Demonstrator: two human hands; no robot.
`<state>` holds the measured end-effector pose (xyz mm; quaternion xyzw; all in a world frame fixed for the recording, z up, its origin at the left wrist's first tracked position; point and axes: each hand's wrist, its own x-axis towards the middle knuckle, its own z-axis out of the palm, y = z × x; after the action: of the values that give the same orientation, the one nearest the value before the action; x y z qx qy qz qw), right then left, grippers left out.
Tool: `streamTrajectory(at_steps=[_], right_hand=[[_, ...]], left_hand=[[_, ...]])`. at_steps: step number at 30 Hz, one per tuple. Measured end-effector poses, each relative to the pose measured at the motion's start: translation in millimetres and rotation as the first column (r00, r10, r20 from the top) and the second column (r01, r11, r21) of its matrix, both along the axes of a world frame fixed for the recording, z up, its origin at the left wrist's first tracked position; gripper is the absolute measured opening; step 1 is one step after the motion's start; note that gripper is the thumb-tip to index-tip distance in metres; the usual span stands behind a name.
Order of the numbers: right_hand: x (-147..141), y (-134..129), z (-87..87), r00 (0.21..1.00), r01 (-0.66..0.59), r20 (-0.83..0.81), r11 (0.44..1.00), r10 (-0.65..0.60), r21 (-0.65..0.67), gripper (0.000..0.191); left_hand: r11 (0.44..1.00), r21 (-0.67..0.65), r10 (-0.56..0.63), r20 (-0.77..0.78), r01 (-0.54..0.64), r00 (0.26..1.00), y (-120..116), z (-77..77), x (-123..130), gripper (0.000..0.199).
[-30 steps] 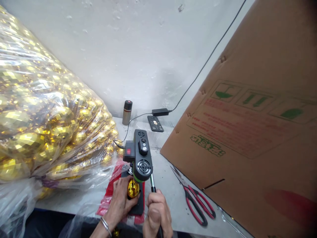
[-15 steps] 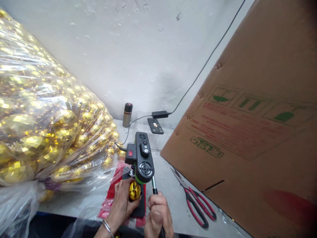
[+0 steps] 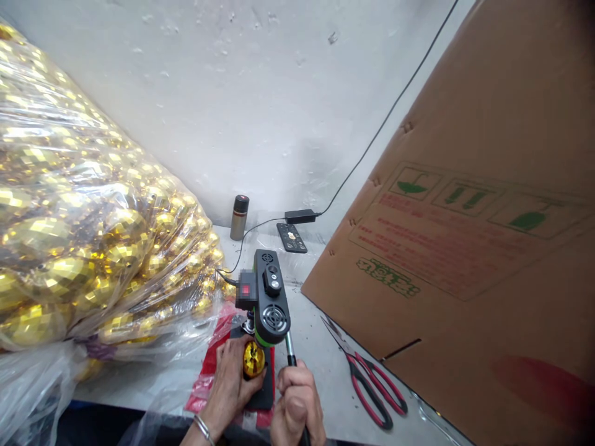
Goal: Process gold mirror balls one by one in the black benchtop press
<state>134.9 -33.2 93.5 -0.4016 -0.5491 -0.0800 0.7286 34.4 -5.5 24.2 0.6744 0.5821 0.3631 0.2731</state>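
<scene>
My left hand (image 3: 232, 375), a metal bangle at its wrist, is closed around a small shiny gold ball (image 3: 253, 359) with faceted, dark-marked sides. It holds the ball over the black base (image 3: 263, 393) of a small bench press, just below the front of the machine's black head (image 3: 272, 297). A green band shows on the head's lower edge. My right hand (image 3: 298, 402) is wrapped round the dark grip of the press's lever (image 3: 290, 348), whose metal rod runs up beside the head. Under the base lies a red plastic sheet (image 3: 211, 359).
A large clear bag of gold balls (image 3: 106, 248) bulges on the left. At right stand a cardboard box (image 3: 446, 217) and red-black scissors (image 3: 372, 378) beside it. Behind the press are a flask (image 3: 238, 218), a phone (image 3: 292, 238) and a power adapter (image 3: 300, 216) with its cable.
</scene>
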Motion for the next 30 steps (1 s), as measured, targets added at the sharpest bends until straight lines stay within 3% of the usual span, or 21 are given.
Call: streamTrajectory(at_steps=[7,16,19,22,25,27,30], right_hand=[[0.3,5.9,-3.3,1.000,0.011,0.007,0.998,-0.011,0.062,0.041],[-7.3,6.5,-25.8,0.998,0.067,-0.024,0.995,-0.066,0.070,0.045],[-7.9,3.3,-9.7,0.997,0.040,-0.072,0.999,-0.038,0.031,0.047],[-5.2,-0.9,24.1,0.989,-0.005,-0.146,1.000,0.001,-0.028,0.048],[-1.0,-3.2,58.6,0.985,-0.074,-0.168,0.981,0.044,-0.181,0.044],[0.2,-4.8,72.4,0.984,-0.126,-0.147,0.977,0.102,-0.171,0.042],[-3.2,-10.7,76.6,0.974,-0.145,-0.205,0.965,0.100,-0.217,0.040]], left_hand=[[0.999,-0.039,-0.016,0.014,0.017,1.000,-0.9,3.4,1.4,0.045],[1.000,0.003,0.000,-0.013,0.000,1.000,-0.9,-0.9,1.6,0.044],[1.000,0.004,0.004,-0.017,-0.004,1.000,-1.8,-2.7,2.3,0.044],[1.000,0.000,-0.003,-0.002,0.003,1.000,0.2,-2.4,2.0,0.045],[0.999,0.038,0.002,0.017,-0.003,1.000,2.2,-5.2,0.1,0.047],[0.995,0.099,0.012,0.013,-0.013,1.000,-3.2,-14.1,-2.3,0.046],[0.972,0.232,-0.011,-0.041,0.020,0.999,-29.5,-42.2,-8.8,0.051]])
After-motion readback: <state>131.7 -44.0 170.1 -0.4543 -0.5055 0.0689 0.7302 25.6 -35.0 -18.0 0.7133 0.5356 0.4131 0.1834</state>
